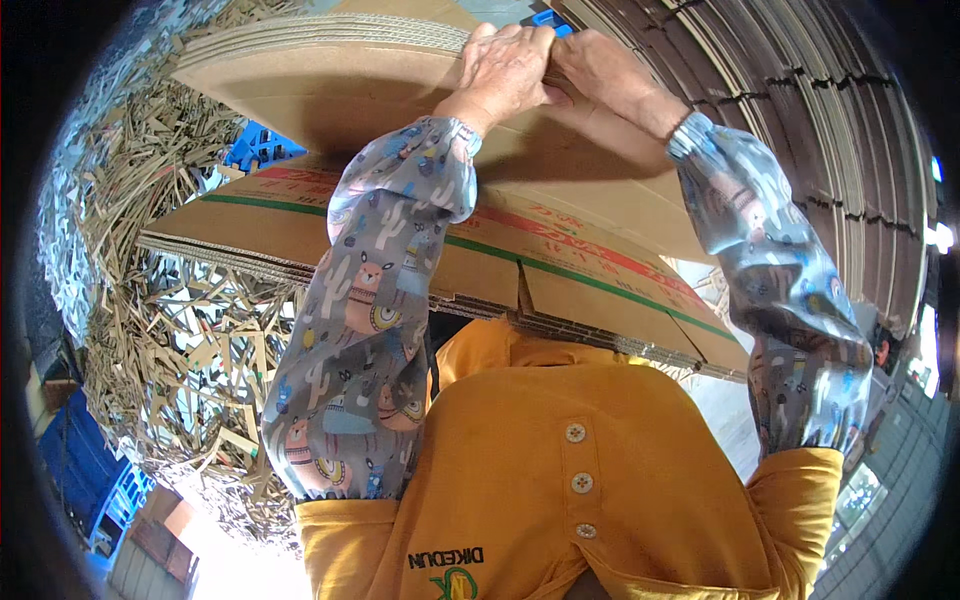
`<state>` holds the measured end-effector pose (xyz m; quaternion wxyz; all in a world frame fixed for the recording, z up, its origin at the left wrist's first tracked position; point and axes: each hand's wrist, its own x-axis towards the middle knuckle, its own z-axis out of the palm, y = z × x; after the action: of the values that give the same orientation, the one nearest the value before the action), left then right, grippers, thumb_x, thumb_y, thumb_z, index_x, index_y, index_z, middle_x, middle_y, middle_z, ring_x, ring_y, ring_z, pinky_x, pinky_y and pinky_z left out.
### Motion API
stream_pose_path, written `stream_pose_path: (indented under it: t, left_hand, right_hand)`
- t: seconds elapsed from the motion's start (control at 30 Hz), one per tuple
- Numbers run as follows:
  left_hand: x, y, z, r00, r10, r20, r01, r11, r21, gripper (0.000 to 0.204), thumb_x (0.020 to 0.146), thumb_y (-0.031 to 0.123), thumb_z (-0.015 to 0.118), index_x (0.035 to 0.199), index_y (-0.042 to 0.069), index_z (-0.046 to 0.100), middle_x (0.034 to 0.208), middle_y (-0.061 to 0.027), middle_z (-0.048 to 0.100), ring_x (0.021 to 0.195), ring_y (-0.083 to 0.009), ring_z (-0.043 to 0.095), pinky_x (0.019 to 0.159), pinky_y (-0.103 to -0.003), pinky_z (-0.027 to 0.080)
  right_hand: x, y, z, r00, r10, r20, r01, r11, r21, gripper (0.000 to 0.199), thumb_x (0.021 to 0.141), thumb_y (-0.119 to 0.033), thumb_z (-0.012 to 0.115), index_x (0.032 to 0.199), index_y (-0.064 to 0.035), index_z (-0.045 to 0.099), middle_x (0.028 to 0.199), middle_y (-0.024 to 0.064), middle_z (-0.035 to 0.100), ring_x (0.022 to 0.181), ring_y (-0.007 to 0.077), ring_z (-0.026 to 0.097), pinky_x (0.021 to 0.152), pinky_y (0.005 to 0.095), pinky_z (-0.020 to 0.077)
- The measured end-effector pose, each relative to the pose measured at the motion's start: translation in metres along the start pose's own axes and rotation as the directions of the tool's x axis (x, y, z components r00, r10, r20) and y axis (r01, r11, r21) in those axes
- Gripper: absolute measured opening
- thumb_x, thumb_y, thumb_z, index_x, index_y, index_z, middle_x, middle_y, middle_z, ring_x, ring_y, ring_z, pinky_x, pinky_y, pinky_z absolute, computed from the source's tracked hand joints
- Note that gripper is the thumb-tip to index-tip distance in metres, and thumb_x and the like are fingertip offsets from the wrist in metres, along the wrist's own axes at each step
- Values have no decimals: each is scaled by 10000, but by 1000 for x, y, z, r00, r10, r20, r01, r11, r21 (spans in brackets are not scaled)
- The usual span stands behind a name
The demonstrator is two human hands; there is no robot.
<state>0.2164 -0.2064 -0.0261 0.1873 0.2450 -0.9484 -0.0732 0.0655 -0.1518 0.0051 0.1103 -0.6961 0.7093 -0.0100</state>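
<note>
Head view: the upper cardboard sheets [330,60] were gripped at their edge by the left hand [505,65] and right hand [610,70] (both closed), above a printed flattened stack [560,260].

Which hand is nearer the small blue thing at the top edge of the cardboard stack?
The right hand, beside the blue thing. The left hand grips the cardboard stack farther left.
</note>
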Motion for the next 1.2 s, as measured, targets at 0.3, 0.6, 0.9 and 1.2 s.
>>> stream_pose_path:
  t: [0.3,0.6,0.9,1.2]
  left_hand:
    - [-25,-20,-14,975,182,-128,-189,981,-47,332,743,241,737,998,180,534,891,10,611,947,-201,604,783,-391,407]
    - [-11,-4,-10,965,225,-136,-251,943,-217,403,684,286,778,1005,155,572,892,-21,582,951,-221,579,789,-386,397]
    - [-8,3,-10,978,179,-110,-203,936,-287,290,708,229,755,917,111,594,897,-37,605,927,-264,571,841,-381,405]
    - [-14,6,-5,969,203,-138,-232,944,-237,328,692,269,765,934,129,593,908,-15,601,928,-242,574,842,-382,400]
  right_hand:
    - [-111,-77,-39,910,201,363,-409,280,869,418,978,-419,517,891,-16,587,732,68,559,708,214,555,715,362,480]
    - [-136,38,19,905,311,-290,-110,831,545,420,866,-277,698,1169,-13,575,1019,157,612,884,272,620,770,378,509]
    - [-113,33,24,880,68,-471,56,968,243,128,828,-124,704,861,-24,630,871,93,615,860,286,575,777,358,491]
    - [-121,15,12,778,566,-272,-40,477,878,155,889,-169,656,861,-18,636,796,16,591,726,129,556,710,276,467]
